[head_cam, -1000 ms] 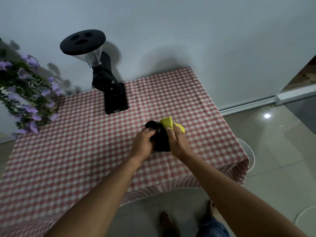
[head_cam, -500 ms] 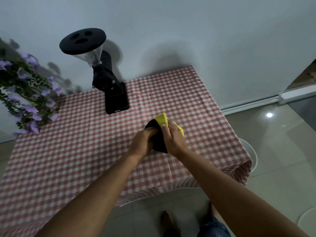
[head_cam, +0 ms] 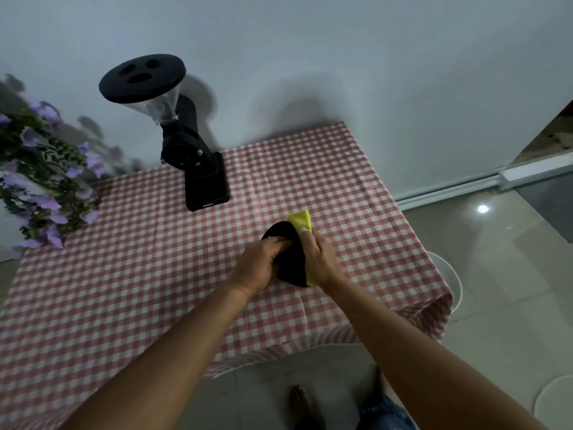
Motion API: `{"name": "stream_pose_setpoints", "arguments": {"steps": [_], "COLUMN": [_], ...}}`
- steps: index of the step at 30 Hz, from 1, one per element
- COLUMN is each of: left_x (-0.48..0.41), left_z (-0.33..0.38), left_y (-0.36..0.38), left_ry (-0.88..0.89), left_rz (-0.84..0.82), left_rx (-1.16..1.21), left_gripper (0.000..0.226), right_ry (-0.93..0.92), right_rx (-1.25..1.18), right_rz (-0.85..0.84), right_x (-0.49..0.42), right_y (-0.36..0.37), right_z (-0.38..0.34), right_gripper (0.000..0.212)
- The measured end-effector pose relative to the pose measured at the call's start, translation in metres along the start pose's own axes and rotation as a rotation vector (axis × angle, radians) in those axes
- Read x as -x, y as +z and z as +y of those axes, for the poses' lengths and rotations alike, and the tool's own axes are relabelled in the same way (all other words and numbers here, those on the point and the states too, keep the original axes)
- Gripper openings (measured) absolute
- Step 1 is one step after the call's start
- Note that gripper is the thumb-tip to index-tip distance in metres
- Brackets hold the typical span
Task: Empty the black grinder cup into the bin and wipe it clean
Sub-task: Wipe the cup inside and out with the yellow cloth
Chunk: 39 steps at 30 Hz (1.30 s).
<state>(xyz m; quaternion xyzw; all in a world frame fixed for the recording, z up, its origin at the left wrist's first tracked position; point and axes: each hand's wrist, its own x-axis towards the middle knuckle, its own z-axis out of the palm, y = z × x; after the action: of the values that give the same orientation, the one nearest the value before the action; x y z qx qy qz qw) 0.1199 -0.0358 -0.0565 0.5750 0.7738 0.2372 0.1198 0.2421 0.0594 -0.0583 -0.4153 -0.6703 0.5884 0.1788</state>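
The black grinder cup [head_cam: 290, 259] is held just above the checked tablecloth [head_cam: 139, 274], near the table's right front. My left hand [head_cam: 260, 263] grips its left side, fingers over the rim. My right hand [head_cam: 319, 262] presses a yellow cloth [head_cam: 300, 221] against the cup's right side; a corner of the cloth sticks up behind the cup and a strip shows under my palm. The cup's inside is hidden. A white round bin [head_cam: 451, 280] shows partly on the floor beyond the table's right edge.
A black coffee grinder [head_cam: 198, 169] with a clear hopper and black lid stands at the back of the table against the wall. Purple artificial flowers [head_cam: 43, 181] hang at the left. My bare feet and the tiled floor lie below the table's front edge.
My right hand has slid the yellow cloth around the cup's side, so less cloth shows on the right. My left hand keeps its hold on the cup.
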Motion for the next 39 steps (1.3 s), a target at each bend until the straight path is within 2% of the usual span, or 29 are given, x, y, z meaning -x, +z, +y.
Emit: {"name": "stream_pose_setpoints", "arguments": {"steps": [2, 4, 7, 10, 13, 16, 20, 21, 24, 26, 28, 30, 31, 33, 35, 37, 39], "left_x": [0.003, 0.006, 0.003, -0.002, 0.004, 0.007, -0.003, -0.005, -0.010, -0.015, -0.018, -0.020, -0.020, -0.021, -0.023, -0.024, -0.025], "left_z": [-0.006, -0.002, 0.003, 0.003, 0.002, 0.003, 0.013, 0.015, 0.023, 0.027, 0.031, 0.031, 0.030, 0.031, 0.033, 0.035, 0.037], "left_y": [0.007, 0.007, 0.003, -0.002, -0.003, 0.000, -0.002, -0.003, -0.007, -0.006, -0.004, 0.000, 0.001, 0.001, 0.000, -0.002, -0.005], "left_ry": [0.135, 0.169, 0.100, 0.094, 0.068, 0.020, -0.119, -0.162, -0.332, -0.445, -0.552, -0.661, -0.701, -0.722, -0.701, -0.665, -0.630], "left_rz": [-0.052, -0.105, -0.100, -0.178, -0.156, -0.113, -0.044, -0.019, 0.020, 0.013, 0.009, 0.027, 0.046, 0.060, 0.030, -0.027, -0.070], "left_rx": [-0.046, -0.033, -0.009, -0.090, -0.011, 0.018, -0.004, -0.019, -0.024, -0.001, 0.044, 0.150, 0.201, 0.254, 0.306, 0.336, 0.323], "left_gripper": [0.032, 0.042, 0.042, 0.045, 0.040, 0.044, 0.040, 0.037, 0.029, 0.028, 0.030, 0.042, 0.052, 0.060, 0.049, 0.034, 0.029], "right_ry": [0.146, 0.212, 0.210, 0.144, 0.151, 0.264, 0.326, 0.299, 0.067, -0.050, -0.073, -0.030, -0.026, -0.038, -0.047, -0.036, -0.066], "right_rx": [-0.034, -0.054, -0.100, -0.101, -0.123, -0.090, -0.163, -0.188, -0.157, -0.020, 0.052, 0.020, -0.044, -0.204, -0.327, -0.264, -0.088], "right_rz": [-0.074, -0.122, -0.119, -0.130, -0.135, -0.143, -0.031, 0.013, 0.097, 0.105, 0.102, 0.098, 0.080, 0.071, 0.065, -0.003, -0.087], "right_x": [-0.011, -0.015, -0.013, -0.009, -0.018, -0.019, -0.011, -0.007, 0.003, 0.012, 0.017, 0.022, 0.022, 0.021, 0.012, 0.002, -0.008], "right_y": [-0.010, -0.016, -0.016, -0.011, -0.010, -0.016, -0.011, -0.007, 0.006, 0.009, 0.011, 0.012, 0.012, 0.008, 0.000, -0.006, -0.009], "right_z": [-0.006, -0.012, -0.019, -0.032, -0.027, -0.015, 0.002, 0.005, 0.006, 0.005, 0.016, 0.027, 0.033, 0.034, 0.028, 0.020, 0.011], "right_gripper": [0.049, 0.052, 0.040, 0.038, 0.043, 0.051, 0.056, 0.057, 0.036, 0.052, 0.071, 0.076, 0.070, 0.041, 0.024, 0.031, 0.044]}}
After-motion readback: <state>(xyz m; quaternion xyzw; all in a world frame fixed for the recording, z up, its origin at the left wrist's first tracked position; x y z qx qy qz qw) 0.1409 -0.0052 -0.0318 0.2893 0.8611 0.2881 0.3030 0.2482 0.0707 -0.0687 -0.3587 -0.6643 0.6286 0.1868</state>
